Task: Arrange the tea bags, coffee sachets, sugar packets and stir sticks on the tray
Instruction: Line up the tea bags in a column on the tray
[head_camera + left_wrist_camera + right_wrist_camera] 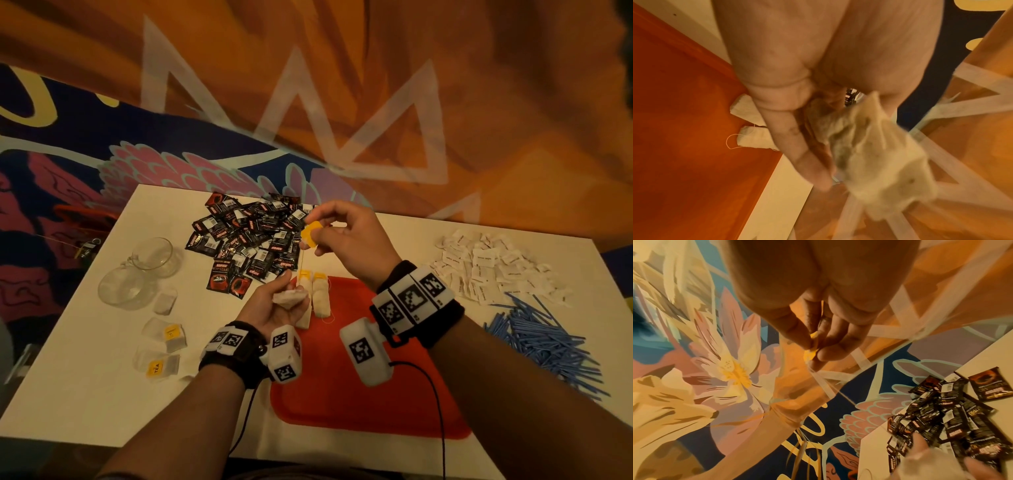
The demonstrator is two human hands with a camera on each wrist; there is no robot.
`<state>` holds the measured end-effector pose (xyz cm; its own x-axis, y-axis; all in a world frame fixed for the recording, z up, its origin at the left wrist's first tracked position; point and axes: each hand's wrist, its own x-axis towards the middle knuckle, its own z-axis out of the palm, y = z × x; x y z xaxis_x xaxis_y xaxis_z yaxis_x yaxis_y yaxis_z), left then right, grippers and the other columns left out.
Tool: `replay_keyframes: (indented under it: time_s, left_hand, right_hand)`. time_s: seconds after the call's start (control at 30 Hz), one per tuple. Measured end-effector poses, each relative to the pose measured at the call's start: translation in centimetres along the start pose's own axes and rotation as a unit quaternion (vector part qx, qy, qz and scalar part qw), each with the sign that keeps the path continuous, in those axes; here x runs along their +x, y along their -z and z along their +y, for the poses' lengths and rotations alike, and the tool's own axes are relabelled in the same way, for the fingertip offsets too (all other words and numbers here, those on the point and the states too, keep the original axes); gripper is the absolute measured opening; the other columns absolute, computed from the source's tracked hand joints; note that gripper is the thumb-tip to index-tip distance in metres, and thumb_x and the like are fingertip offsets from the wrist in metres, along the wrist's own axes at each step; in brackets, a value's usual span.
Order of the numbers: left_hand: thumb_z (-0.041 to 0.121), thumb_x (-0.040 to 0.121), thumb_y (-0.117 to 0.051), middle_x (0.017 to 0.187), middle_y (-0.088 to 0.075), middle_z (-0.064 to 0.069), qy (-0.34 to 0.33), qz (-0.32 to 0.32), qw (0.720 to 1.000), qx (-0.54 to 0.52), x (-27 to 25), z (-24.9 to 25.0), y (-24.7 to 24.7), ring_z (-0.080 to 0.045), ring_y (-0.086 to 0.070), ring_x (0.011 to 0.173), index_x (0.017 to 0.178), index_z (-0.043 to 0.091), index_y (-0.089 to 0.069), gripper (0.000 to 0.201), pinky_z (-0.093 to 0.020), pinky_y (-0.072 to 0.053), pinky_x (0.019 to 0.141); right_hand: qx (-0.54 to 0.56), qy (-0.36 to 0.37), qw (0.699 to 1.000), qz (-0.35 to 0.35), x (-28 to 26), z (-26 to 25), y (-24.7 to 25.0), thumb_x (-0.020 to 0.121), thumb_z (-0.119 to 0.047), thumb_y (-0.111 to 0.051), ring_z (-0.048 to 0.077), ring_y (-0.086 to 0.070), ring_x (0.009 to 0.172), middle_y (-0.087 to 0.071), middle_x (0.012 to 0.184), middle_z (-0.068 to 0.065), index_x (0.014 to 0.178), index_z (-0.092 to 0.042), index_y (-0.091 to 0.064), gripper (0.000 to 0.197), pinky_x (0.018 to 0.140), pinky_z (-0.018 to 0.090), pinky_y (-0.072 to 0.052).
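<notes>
My left hand [274, 305] holds a crumpled white tea bag [287, 297] [873, 155] just off the far left corner of the red tray [363, 387]. Its string runs up to a yellow tag [311, 233] [810, 354], which my right hand [346, 236] pinches above the coffee pile. Two tea bags [321, 294] [754, 139] lie side by side on the tray's far left corner. Black coffee sachets [253, 240] [941, 415] are heaped at the back of the table. White sugar packets [493, 267] and blue stir sticks [544, 339] lie to the right.
Two clear glass cups [144, 270] lie at the left of the white table [85, 394]. Wrapped tea bags [164, 346] lie near them. A patterned floor surrounds the table. Wrist camera cables hang over the tray's near edge.
</notes>
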<state>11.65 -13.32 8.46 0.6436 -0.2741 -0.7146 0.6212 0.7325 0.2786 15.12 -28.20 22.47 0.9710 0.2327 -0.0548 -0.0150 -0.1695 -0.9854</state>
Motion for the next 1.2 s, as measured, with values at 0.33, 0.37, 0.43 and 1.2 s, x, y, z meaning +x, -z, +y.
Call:
replay_keyframes:
  time_s: [0.33, 0.37, 0.43, 1.2]
  left_hand:
    - [0.037, 0.093, -0.065, 0.061, -0.046, 0.003, -0.189, 0.074, 0.975, 0.090, -0.8, 3.0, 1.3, -0.008, -0.044, 0.050, 0.073, 0.017, -0.054, 0.030, -0.021, -0.039, 0.043]
    - [0.035, 0.094, -0.064, 0.059, -0.043, 0.003, -0.211, 0.070, 0.967, 0.124, -1.3, 3.2, 0.9, -0.008, -0.041, 0.048, 0.078, 0.017, -0.057, 0.025, -0.020, -0.036, 0.042]
    - [0.031, 0.096, -0.062, 0.061, -0.040, 0.002, -0.256, 0.069, 0.939, 0.218, -2.1, 3.6, 0.1, -0.008, -0.036, 0.047, 0.094, 0.015, -0.064, 0.017, -0.020, -0.032, 0.041]
    - [0.009, 0.094, -0.064, 0.061, -0.064, 0.000, -0.237, -0.076, 0.808, 0.533, -4.7, 2.3, -1.3, -0.009, -0.050, 0.049, 0.091, 0.011, -0.071, 0.008, -0.019, -0.035, 0.042]
  right_hand:
    - [0.001, 0.021, 1.000, -0.003, 0.6, -1.5, 0.0, 0.084, 0.005, -0.060, 0.042, -0.070, 0.079, -0.062, 0.091, 0.011, 0.082, -0.021, -0.066, 0.027, 0.064, 0.039, -0.056]
    - [-0.006, 0.022, 1.000, -0.002, 0.6, -1.6, 0.1, 0.084, 0.005, -0.061, 0.040, -0.070, 0.078, -0.062, 0.089, 0.008, 0.082, -0.021, -0.066, 0.027, 0.066, 0.042, -0.057]
    - [-0.007, 0.023, 1.000, -0.002, 0.7, -1.9, 0.1, 0.085, 0.005, -0.061, 0.033, -0.072, 0.077, -0.063, 0.088, 0.007, 0.083, -0.020, -0.065, 0.026, 0.066, 0.038, -0.057]
    - [-0.025, -0.012, 0.993, 0.113, 2.0, 1.9, 5.0, 0.079, 0.007, -0.070, 0.030, -0.070, 0.083, -0.067, 0.083, 0.012, 0.082, -0.017, -0.064, 0.026, 0.085, 0.038, -0.057]
